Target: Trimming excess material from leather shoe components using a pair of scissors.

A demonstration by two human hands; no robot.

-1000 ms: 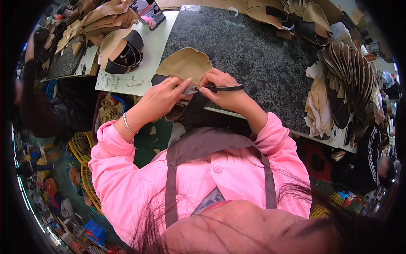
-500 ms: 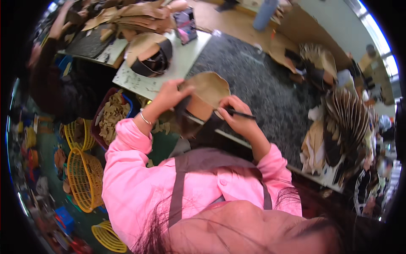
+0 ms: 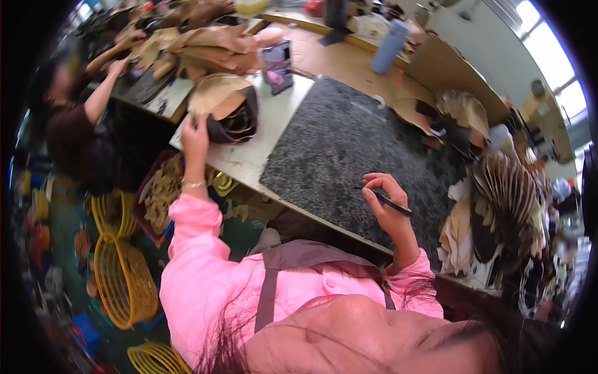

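My left hand [image 3: 195,138] reaches to the left side of a stack of curved leather pieces [image 3: 235,118], tan on top and black below. Its fingers are closed at the stack's edge on a tan leather piece [image 3: 208,92]. Over the dark speckled work board [image 3: 324,140], my right hand [image 3: 391,202] holds a slim black pen-like tool [image 3: 397,207]. The tool lies between thumb and fingers, its thin end pointing left; I cannot make out its exact kind.
Behind the stack stands a phone-like panel [image 3: 277,67]. A blue bottle [image 3: 390,47] is at the back. Fanned leather pieces [image 3: 507,199] lie on the right. Scraps fill a bin [image 3: 149,215] near yellow baskets [image 3: 124,283]. A co-worker [image 3: 81,131] works at the left.
My left hand has carried the leather piece from in front of me left and away to the stack. My right hand has come off the piece and moved right, still holding the black tool.
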